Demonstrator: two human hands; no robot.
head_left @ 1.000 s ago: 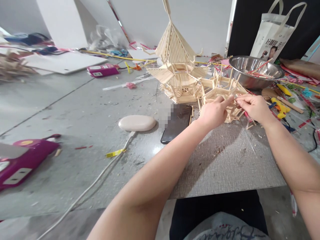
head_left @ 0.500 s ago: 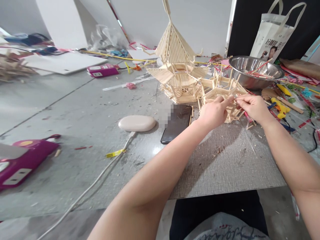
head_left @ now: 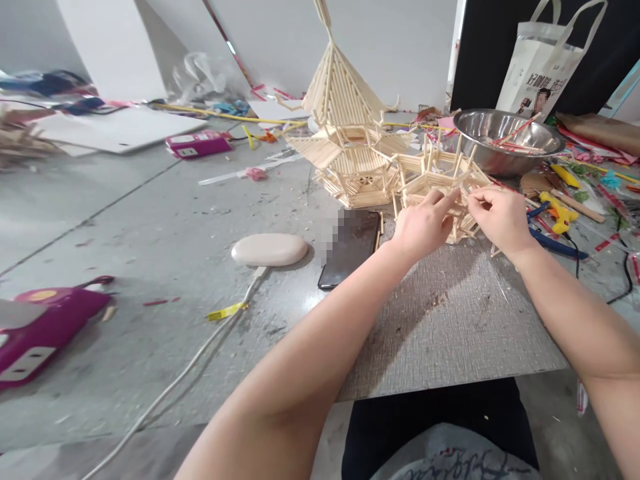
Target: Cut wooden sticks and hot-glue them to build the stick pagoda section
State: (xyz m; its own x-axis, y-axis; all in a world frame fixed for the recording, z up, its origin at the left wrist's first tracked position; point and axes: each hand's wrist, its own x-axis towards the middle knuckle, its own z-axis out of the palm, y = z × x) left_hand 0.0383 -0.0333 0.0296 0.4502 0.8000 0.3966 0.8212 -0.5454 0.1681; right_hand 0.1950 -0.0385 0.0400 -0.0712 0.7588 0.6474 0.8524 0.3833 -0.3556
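A small open framework of pale wooden sticks [head_left: 425, 183] stands on the table, with several sticks rising from its top. My left hand [head_left: 425, 223] is closed on its near side, index finger reaching up along it. At its right side is my right hand [head_left: 503, 217], thumb and fingertips pinched together close to the sticks; whatever lies between them is too small to make out. Just behind and to the left stands a taller stick pavilion [head_left: 345, 100] with a pointed roof and flared lower eaves. My hands hide part of the framework's near side.
A dark phone [head_left: 353, 250] lies left of my left forearm, beside a white oval device [head_left: 270, 249] on a cable. A steel bowl [head_left: 505, 143] holding sticks stands behind my right hand. Right of it are a yellow glue gun [head_left: 557, 210] and blue-handled pliers [head_left: 557, 245]. Purple power strips [head_left: 55, 320] lie left.
My right hand has shifted slightly, its fingers more curled and a little further from my left fingertips. The pliers show more now. My left hand stays at the framework; the view has moved slightly.
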